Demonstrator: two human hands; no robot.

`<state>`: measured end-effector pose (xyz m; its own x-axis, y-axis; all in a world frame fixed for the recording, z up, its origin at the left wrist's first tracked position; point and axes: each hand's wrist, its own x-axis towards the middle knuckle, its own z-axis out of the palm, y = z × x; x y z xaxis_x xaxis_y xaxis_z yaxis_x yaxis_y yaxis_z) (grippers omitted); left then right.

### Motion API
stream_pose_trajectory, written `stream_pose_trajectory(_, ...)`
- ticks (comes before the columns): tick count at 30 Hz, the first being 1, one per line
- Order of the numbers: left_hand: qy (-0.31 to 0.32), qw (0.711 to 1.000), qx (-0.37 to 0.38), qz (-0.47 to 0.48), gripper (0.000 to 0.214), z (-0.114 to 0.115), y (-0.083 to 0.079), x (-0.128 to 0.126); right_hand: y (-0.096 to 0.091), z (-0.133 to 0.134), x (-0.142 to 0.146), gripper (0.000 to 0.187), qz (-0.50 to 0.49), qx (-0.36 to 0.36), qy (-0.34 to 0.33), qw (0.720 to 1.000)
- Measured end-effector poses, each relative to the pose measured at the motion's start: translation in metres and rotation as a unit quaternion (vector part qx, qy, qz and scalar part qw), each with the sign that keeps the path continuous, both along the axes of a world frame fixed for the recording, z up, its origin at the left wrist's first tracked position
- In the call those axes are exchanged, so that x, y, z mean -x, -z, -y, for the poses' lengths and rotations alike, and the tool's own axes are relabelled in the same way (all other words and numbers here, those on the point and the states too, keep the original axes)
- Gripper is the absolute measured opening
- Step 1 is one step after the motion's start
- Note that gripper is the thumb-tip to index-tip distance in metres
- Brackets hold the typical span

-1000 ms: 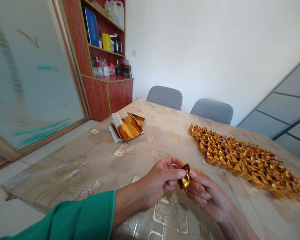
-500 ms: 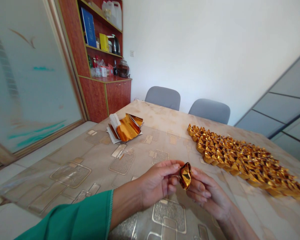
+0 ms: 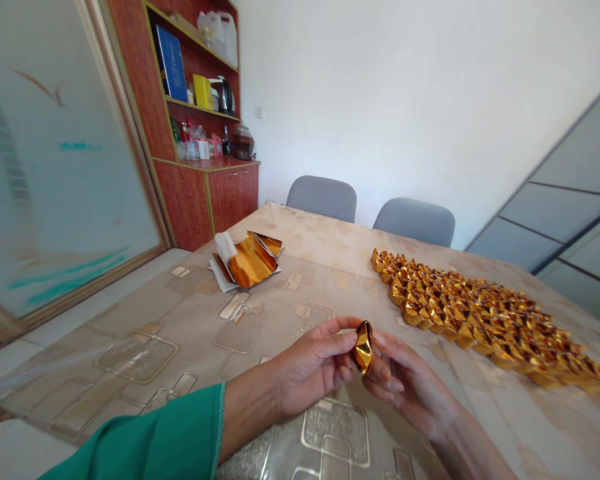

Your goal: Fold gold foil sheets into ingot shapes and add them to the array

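The left hand (image 3: 313,373) clamps the left edge of a folded gold foil piece (image 3: 363,348) between thumb and index finger; the index fingertip is partly hidden behind the piece. The piece is held above the near middle of the table (image 3: 300,220), tilted, with its far face out of sight. The right hand (image 3: 420,390) sets its upper fingertip against the right edge of the piece; its lower fingers are curled close together below. Whether the right fingers clamp the piece cannot be told, as the contact area is partly covered. The green sleeve (image 3: 150,440) on the left arm and the bare right forearm (image 3: 473,440) are cut off by the bottom edge. At far left on the table lies a loose stack of foil sheets (image 3: 253,260); its overlapping layers cannot be counted. At right, rows of gold folded pieces (image 3: 480,320) stand packed together and reach the right edge of the view; individual units are hard to separate. Two grey chairs (image 3: 323,198) stand beyond the far edge, their lower parts hidden by the table.
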<state>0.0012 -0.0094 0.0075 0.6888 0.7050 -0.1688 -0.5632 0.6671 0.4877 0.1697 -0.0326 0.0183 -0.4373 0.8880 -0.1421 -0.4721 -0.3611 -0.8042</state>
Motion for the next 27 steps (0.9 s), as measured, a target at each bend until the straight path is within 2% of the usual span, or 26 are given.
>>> stream_pose_trajectory(6, -0.044, 0.998, -0.037, -0.039, 0.024, 0.001, 0.001, -0.001, -0.009, 0.005, 0.001, 0.027, 0.118, -0.063, 0.028, 0.991)
stream_pose_trajectory(15, -0.015, 0.993, -0.112, -0.035, 0.033, -0.002, -0.006, 0.004, -0.013, 0.004, -0.008, 0.028, 0.163, -0.109, 0.045, 0.98)
stream_pose_trajectory(21, -0.001, 0.989, -0.115, -0.089, 0.035, -0.004, -0.005, 0.003, -0.013, 0.002, -0.009, 0.026, 0.23, -0.172, 0.044, 0.957)
stream_pose_trajectory(24, -0.047, 0.972, -0.159, -0.169, 0.03, -0.005, -0.004, 0.005, -0.011, 0.0, -0.011, 0.029, 0.277, -0.206, 0.04, 0.938)
stream_pose_trajectory(27, -0.098, 0.932, -0.252, -0.241, 0.032, -0.008, -0.003, 0.006, -0.008, 0.0, -0.013, 0.032, 0.285, -0.211, 0.042, 0.934)
